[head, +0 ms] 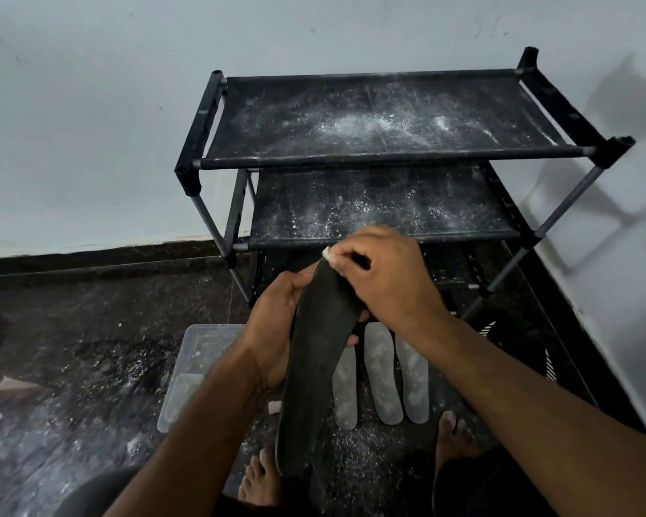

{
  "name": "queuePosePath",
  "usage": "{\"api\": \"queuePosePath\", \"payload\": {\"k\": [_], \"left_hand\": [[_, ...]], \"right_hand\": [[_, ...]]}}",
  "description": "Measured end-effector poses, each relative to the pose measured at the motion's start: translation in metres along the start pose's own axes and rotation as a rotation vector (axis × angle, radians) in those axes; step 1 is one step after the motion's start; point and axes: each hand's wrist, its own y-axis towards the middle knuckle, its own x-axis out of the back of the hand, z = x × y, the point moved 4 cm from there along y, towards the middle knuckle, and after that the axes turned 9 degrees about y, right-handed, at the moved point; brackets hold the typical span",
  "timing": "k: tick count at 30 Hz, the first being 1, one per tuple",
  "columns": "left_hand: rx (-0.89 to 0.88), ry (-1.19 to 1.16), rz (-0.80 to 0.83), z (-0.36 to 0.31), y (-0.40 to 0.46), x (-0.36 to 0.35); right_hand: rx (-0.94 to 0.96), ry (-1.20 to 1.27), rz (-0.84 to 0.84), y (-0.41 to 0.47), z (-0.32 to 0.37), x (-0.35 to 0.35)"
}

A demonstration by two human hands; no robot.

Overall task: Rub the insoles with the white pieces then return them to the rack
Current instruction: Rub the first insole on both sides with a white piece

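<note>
The left hand (pixel 273 322) is gripping a dark insole (pixel 314 363) from the side, fingers wrapped behind it and thumb along its left edge, holding it upright with the toe end pointing up toward the rack. The right hand (pixel 385 278) is pinching a small white piece (pixel 328 253) between thumb and fingertips and pressing it against the top tip of that insole. The two hands are sitting close together, meeting at the insole.

Below the hands, three pale, powder-dusted insoles (pixel 383 371) are lying side by side on the dark floor (pixel 71 348), between the person's bare feet (pixel 262 479). Another white piece (pixel 274 406) is lying on the floor just left of the held insole. A clear plastic container (pixel 191 367) is sitting to the left. The black rack (pixel 385 158) is standing against the wall (pixel 90 125), its shelves speckled with white powder.
</note>
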Motion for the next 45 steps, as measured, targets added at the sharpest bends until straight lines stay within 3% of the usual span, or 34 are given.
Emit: {"api": "queuePosePath", "payload": {"k": [4, 9, 14, 19, 24, 28, 29, 34, 39, 43, 45], "left_hand": [[0.006, -0.002, -0.001, 0.0, 0.0, -0.001], [-0.033, -0.049, -0.005, -0.003, -0.001, 0.001], [-0.002, -0.043, -0.007, -0.005, 0.0, 0.004], [0.013, -0.065, -0.034, -0.003, 0.0, 0.009], [0.01, -0.05, -0.046, -0.004, 0.0, 0.01], [-0.005, -0.049, -0.061, -0.003, 0.001, 0.011], [-0.006, -0.05, -0.067, -0.003, 0.001, 0.012], [0.0, -0.045, -0.089, -0.004, 0.003, 0.016], [-0.022, -0.063, -0.091, -0.003, 0.002, 0.017], [0.0, -0.055, -0.103, -0.003, 0.004, 0.019], [0.0, -0.056, -0.091, -0.002, 0.005, 0.02]], "right_hand": [[-0.041, -0.062, -0.145, 0.005, -0.008, 0.016], [-0.049, 0.062, 0.125, 0.001, -0.003, 0.0], [-0.008, -0.064, -0.055, 0.007, -0.007, 0.014], [-0.118, 0.037, 0.222, 0.005, -0.011, 0.007], [-0.073, -0.019, 0.033, 0.01, -0.017, 0.018], [-0.179, 0.058, 0.343, 0.002, -0.014, 0.007], [-0.181, 0.058, 0.354, 0.001, -0.014, 0.007], [-0.099, -0.028, 0.071, 0.008, -0.019, 0.016], [-0.184, 0.055, 0.365, -0.001, -0.013, 0.002], [-0.119, -0.004, 0.102, 0.007, -0.017, 0.016], [-0.111, 0.004, 0.146, 0.005, -0.015, 0.012]]}}
